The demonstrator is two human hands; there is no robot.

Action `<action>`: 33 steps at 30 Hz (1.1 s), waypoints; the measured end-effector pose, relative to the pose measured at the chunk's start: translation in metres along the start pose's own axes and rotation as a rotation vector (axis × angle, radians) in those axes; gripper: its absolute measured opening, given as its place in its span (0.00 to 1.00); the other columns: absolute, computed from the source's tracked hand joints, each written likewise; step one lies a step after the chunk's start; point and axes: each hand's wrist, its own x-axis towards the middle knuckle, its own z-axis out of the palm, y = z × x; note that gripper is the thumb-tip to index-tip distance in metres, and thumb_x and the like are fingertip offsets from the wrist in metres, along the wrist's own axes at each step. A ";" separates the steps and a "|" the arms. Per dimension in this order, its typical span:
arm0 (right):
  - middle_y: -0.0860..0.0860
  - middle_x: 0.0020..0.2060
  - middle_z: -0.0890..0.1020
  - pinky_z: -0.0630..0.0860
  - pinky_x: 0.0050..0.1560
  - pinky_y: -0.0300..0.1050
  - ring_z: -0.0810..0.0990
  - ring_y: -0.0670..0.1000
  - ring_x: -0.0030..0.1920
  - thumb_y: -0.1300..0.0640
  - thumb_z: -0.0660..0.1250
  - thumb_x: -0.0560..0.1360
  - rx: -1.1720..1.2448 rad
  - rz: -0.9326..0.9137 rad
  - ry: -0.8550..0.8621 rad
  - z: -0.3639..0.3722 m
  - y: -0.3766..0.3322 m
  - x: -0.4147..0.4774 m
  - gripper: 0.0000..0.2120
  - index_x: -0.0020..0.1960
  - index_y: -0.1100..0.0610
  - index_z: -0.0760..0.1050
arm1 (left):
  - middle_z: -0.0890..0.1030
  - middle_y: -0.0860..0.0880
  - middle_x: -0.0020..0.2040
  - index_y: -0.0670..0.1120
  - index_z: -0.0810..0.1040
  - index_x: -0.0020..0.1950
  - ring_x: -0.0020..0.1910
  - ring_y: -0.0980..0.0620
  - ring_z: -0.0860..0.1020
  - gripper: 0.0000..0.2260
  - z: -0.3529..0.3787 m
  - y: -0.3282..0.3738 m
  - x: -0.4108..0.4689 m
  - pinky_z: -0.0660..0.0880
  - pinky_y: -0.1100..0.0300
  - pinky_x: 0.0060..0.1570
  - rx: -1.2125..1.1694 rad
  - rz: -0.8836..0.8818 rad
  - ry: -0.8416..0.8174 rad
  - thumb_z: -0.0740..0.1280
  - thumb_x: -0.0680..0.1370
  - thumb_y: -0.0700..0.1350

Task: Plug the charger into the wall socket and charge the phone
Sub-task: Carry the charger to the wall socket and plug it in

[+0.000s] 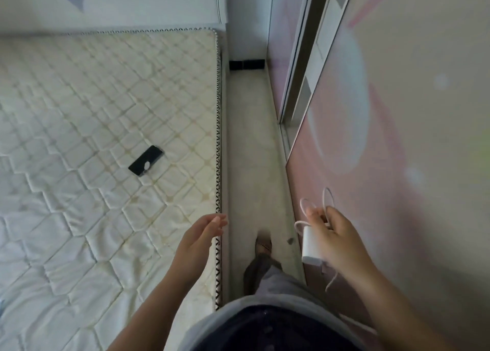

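A white, box-shaped plastic charger (312, 244) is being held in the right hand (334, 235), with the fingers closed around its upper part and around loops of thin white cable (315, 202). Two loops of the cable are being carried above the fingers, and a loose length is hanging below the charger, in front of the pale pink patterned sliding wardrobe door (397, 138). The left hand (202, 230) is being held open and empty, fingers loosely extended, over the right edge of the cream quilted mattress (79, 112). A black rectangular phone (145, 160) is lying flat on the mattress, set at an angle, well apart from both hands and near the mattress's right border. A narrow strip of light-coloured floor (252, 152) is being shown between the mattress and the wardrobe, with the person's foot (263, 244) and grey trouser leg (273, 279) placed on it. A black band (247, 65) is seen at the far end of the strip, at the base of the white wall (246, 19). The plug pins of the charger cannot be made out.
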 end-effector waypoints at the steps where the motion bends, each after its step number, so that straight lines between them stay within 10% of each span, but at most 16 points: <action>1: 0.49 0.34 0.79 0.70 0.25 0.33 0.79 0.47 0.33 0.37 0.60 0.73 0.003 -0.009 0.002 -0.005 -0.012 0.025 0.16 0.39 0.50 0.70 | 0.82 0.53 0.51 0.51 0.79 0.54 0.50 0.58 0.80 0.12 0.004 0.013 0.022 0.71 0.69 0.45 0.008 -0.001 0.008 0.56 0.80 0.47; 11: 0.52 0.34 0.79 0.69 0.29 0.41 0.79 0.50 0.35 0.36 0.60 0.72 0.021 0.022 -0.040 -0.036 -0.111 0.229 0.19 0.40 0.53 0.73 | 0.82 0.49 0.52 0.47 0.79 0.54 0.51 0.57 0.79 0.12 0.019 0.127 0.192 0.74 0.75 0.42 -0.025 -0.003 0.081 0.57 0.80 0.45; 16: 0.49 0.33 0.80 0.68 0.24 0.34 0.79 0.47 0.32 0.34 0.60 0.70 0.010 0.029 0.000 -0.040 -0.148 0.307 0.19 0.40 0.50 0.73 | 0.83 0.50 0.51 0.51 0.79 0.52 0.52 0.53 0.80 0.11 0.012 0.160 0.276 0.74 0.61 0.51 -0.002 -0.036 0.098 0.57 0.80 0.47; 25: 0.48 0.39 0.78 0.78 0.39 0.47 0.79 0.49 0.40 0.41 0.59 0.75 -0.073 0.074 -0.004 -0.014 -0.224 0.479 0.10 0.41 0.46 0.71 | 0.83 0.51 0.51 0.52 0.79 0.53 0.50 0.57 0.80 0.11 -0.011 0.230 0.491 0.73 0.63 0.49 0.016 0.008 -0.020 0.57 0.80 0.48; 33: 0.50 0.42 0.79 0.73 0.29 0.38 0.80 0.51 0.39 0.38 0.59 0.74 -0.086 -0.069 0.053 -0.006 -0.363 0.638 0.15 0.48 0.49 0.72 | 0.82 0.51 0.52 0.48 0.78 0.56 0.51 0.56 0.80 0.13 -0.062 0.340 0.660 0.73 0.65 0.47 -0.026 0.104 -0.006 0.56 0.80 0.48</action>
